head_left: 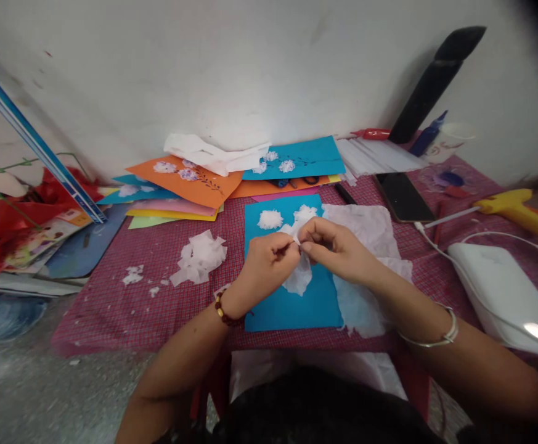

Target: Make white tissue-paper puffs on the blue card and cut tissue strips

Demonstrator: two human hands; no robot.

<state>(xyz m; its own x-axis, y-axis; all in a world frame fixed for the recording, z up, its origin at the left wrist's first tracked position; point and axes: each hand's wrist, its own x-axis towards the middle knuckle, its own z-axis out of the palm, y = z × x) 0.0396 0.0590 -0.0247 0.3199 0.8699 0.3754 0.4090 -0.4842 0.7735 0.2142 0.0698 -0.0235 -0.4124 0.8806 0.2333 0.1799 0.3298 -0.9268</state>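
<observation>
My left hand (263, 266) and my right hand (338, 246) meet above a blue paper sheet (291, 308) on the low table. Both pinch one piece of white tissue paper (299, 276), which hangs down between them over the sheet. Two fluffy white tissue flowers (269, 219) lie on the sheet's far end, just beyond my fingers. A wrinkled sheet of white tissue (370, 228) is spread under my right forearm.
Torn tissue scraps (199, 256) lie left of the blue sheet on the red checked tablecloth (125, 308). Orange, blue and yellow decorated sheets (190, 179) are stacked at the back. A phone (402, 196), yellow glue gun (513, 206), white box (504, 290) with cable sit right.
</observation>
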